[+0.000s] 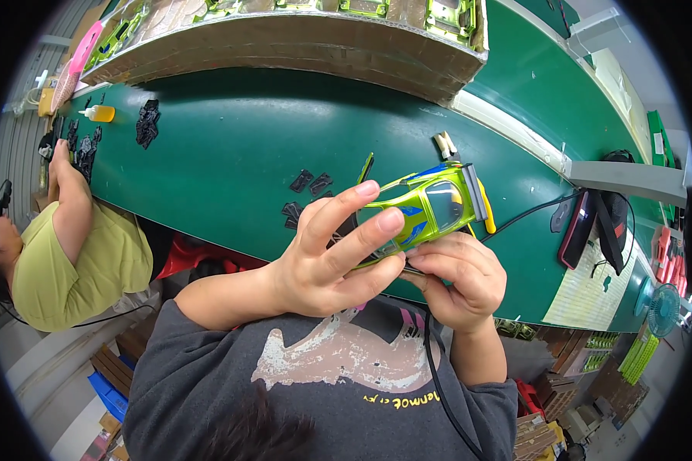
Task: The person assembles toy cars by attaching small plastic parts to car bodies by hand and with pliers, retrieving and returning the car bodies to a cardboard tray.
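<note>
A bright green toy car body (438, 206) with blue markings, clear windows and a dark grey bar at one end is held up above the near edge of the table. My left hand (327, 257) holds it at its left end, with two fingers raised over the body and lower fingers against its near side. Pinched along the near lower edge is my right hand (461, 278); its fingertips are partly hidden, and so is the car's underside. Small black plastic parts (321, 183) lie on the table just beyond my left hand. A yellow-handled tool (487, 207) shows behind the car.
A long cardboard box (284, 48) with several green car bodies spans the far side of the green table (231, 146). Left are a yellow bottle (100, 114), black parts (148, 124) and a co-worker (77, 253). Right, a phone (575, 230) lies near a paper sheet (592, 288) and cable.
</note>
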The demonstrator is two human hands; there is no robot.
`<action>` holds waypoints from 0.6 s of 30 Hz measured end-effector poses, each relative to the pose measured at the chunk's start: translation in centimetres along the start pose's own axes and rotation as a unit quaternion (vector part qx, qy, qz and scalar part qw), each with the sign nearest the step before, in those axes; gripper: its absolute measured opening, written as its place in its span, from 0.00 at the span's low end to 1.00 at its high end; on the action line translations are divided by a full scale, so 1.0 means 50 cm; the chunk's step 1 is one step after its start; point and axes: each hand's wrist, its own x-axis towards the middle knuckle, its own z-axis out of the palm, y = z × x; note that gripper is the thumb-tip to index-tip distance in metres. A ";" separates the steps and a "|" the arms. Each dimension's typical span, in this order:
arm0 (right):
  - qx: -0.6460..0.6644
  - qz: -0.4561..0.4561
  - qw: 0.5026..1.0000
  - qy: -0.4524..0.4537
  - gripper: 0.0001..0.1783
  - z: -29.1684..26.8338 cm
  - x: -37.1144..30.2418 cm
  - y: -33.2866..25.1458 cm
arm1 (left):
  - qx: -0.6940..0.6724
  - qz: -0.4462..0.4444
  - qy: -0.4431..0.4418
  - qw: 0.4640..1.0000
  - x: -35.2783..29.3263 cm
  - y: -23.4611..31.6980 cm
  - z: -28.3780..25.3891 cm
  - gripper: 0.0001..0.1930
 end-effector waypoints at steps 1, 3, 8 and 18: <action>-0.005 -0.001 1.000 0.002 0.18 0.002 0.000 -0.005 | 0.006 0.008 -0.006 1.000 -0.003 -0.001 -0.005 0.11; -0.011 -0.003 1.000 0.005 0.18 0.005 0.002 -0.008 | 0.015 0.020 -0.005 1.000 -0.005 -0.004 -0.005 0.09; -0.012 0.003 1.000 0.027 0.17 0.017 0.006 -0.012 | 0.014 0.028 -0.047 0.998 0.007 -0.008 -0.015 0.12; -0.028 -0.016 0.999 0.007 0.17 0.017 -0.002 -0.015 | -0.133 -0.223 -0.035 0.965 0.018 0.013 -0.015 0.36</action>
